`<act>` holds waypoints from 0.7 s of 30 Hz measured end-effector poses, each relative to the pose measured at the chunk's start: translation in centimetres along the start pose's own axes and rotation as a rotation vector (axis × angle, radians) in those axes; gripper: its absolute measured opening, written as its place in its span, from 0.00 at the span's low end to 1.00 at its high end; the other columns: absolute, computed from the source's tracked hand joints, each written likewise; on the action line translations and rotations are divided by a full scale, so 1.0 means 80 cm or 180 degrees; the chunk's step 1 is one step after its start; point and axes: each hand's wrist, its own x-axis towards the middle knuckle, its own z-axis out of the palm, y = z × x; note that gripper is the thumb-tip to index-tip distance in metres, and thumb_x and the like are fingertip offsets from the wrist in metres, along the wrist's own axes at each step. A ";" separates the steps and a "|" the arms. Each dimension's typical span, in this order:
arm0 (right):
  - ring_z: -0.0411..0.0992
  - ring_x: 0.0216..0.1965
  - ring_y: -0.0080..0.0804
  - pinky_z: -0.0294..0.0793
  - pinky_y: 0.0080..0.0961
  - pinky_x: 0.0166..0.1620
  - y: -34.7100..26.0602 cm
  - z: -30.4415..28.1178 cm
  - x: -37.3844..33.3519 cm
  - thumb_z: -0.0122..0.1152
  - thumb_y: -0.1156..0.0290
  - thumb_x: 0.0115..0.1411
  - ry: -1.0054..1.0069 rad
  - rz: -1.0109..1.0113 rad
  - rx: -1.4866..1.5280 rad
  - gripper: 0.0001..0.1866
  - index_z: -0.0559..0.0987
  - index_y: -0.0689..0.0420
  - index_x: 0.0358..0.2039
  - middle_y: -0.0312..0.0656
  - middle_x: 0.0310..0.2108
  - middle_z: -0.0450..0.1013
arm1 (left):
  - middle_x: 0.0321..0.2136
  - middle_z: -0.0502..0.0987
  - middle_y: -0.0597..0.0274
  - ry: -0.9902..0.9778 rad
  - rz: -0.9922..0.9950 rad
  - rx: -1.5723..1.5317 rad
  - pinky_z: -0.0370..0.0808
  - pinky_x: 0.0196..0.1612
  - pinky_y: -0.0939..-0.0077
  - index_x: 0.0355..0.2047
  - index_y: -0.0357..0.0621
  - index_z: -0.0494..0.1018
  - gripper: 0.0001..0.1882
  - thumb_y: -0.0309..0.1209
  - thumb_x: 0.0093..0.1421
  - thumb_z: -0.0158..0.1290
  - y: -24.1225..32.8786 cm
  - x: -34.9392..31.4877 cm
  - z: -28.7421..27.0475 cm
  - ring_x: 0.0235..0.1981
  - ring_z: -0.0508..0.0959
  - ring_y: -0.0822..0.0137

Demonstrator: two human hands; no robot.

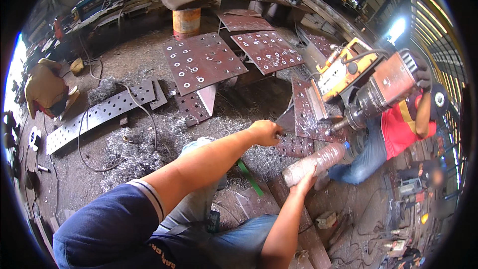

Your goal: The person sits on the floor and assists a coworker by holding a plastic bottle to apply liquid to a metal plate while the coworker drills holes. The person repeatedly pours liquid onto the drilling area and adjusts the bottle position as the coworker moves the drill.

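My right hand (304, 180) is wrapped round the lower end of a large clear plastic bottle (314, 163) with a blue cap, tilted with its cap toward the upper right. My left arm reaches forward across my body, and my left hand (265, 133) is closed. Whatever its fingers may hold is too small or hidden to make out. Just right of it stands a drilled dark-red steel plate (302, 104). A yellow-and-orange magnetic drill (368, 89) is mounted by that plate, its chuck pointing down left near the bottle's cap.
A co-worker in a red shirt (401, 132) has a gloved hand (422, 73) on the drill. Drilled plates (204, 60) rest ahead, near a rusty drum (186, 23). Metal shavings (142, 147), cables and a long perforated bar (99, 117) lie left. Another person (46, 87) crouches far left.
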 end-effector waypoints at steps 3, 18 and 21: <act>0.74 0.54 0.50 0.79 0.46 0.53 -0.007 -0.002 -0.001 0.65 0.44 0.61 -0.0017 -0.0024 0.0073 0.46 0.62 0.69 0.63 0.58 0.60 0.67 | 0.36 0.85 0.58 -0.0079 -0.0007 0.0029 0.79 0.48 0.58 0.47 0.54 0.80 0.22 0.45 0.53 0.58 0.004 0.001 -0.003 0.43 0.83 0.52; 0.73 0.57 0.51 0.78 0.47 0.56 -0.019 0.007 -0.019 0.66 0.41 0.59 0.0019 0.0100 -0.0064 0.50 0.59 0.66 0.67 0.59 0.62 0.65 | 0.37 0.85 0.59 -0.0097 0.0028 0.0141 0.79 0.48 0.58 0.48 0.55 0.79 0.22 0.45 0.55 0.57 -0.003 0.000 0.004 0.42 0.83 0.53; 0.72 0.57 0.50 0.77 0.47 0.57 -0.017 0.009 -0.020 0.65 0.41 0.59 0.0041 0.0185 -0.0107 0.49 0.60 0.67 0.67 0.58 0.62 0.65 | 0.37 0.85 0.59 -0.0083 0.0067 0.0131 0.79 0.48 0.58 0.49 0.56 0.79 0.22 0.46 0.55 0.57 -0.004 0.000 0.004 0.42 0.83 0.52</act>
